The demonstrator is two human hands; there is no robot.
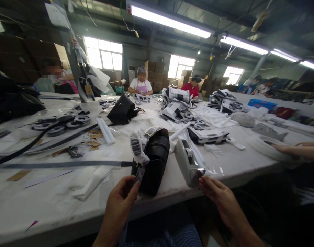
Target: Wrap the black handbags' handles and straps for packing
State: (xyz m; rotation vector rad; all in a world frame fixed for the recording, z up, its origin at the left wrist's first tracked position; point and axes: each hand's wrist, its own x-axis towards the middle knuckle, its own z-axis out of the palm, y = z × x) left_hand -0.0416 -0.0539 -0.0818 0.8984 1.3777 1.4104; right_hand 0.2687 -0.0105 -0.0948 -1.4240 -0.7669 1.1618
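Note:
A black handbag (157, 159) stands near the table's front edge. Against its left side rests a plastic-wrapped round bundle (137, 147), and a gold-coloured buckle (152, 131) shows on top. My left hand (121, 199) pinches a plastic-covered strap (139, 173) beside the bag, and a strip of it hangs below the hand. To the right of the bag is a grey tape dispenser (184, 163) with a roll inside. My right hand (221, 197) has its fingertips closed together at the dispenser's cutting edge; whatever lies between them is too small or clear to make out.
Coiled straps (81, 120), a second black bag (122, 109) and white paper (92, 183) lie on the left. Wrapped items are piled (176, 106) farther back. Another person's hand (286, 149) touches a white roll (267, 147) at right. Several people sit across the table.

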